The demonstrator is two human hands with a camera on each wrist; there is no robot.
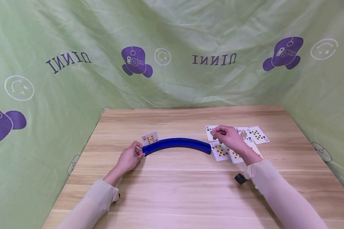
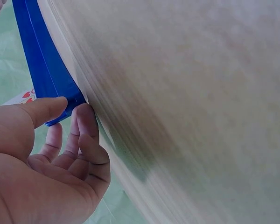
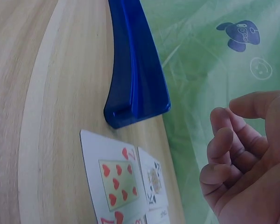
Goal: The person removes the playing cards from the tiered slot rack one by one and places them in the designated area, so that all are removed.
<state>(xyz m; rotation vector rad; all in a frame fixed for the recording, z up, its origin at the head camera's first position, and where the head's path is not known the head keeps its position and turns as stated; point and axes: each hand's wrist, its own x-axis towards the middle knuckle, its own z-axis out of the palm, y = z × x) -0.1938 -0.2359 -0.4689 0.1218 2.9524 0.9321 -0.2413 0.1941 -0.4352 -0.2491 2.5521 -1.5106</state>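
Note:
A curved blue card holder (image 1: 176,143) lies across the middle of the table. My left hand (image 1: 130,157) pinches its left end; in the left wrist view the thumb (image 2: 53,109) lies on one side and the fingertips on the other. A ten of hearts (image 1: 150,138) stands at that end of the holder. Over the cards at the right hovers my right hand (image 1: 227,137), its fingers loosely bent and nothing between thumb and fingertips. Below it lie a king of spades (image 1: 210,133) and a seven of hearts (image 3: 116,182), the latter close to the holder's right end.
More face-up cards spread to the right, among them a queen (image 1: 243,134) and a ten of spades (image 1: 258,135). They partly overlap, and my right hand covers some. A green printed cloth (image 1: 177,86) hangs behind and beside the wooden table (image 1: 172,184).

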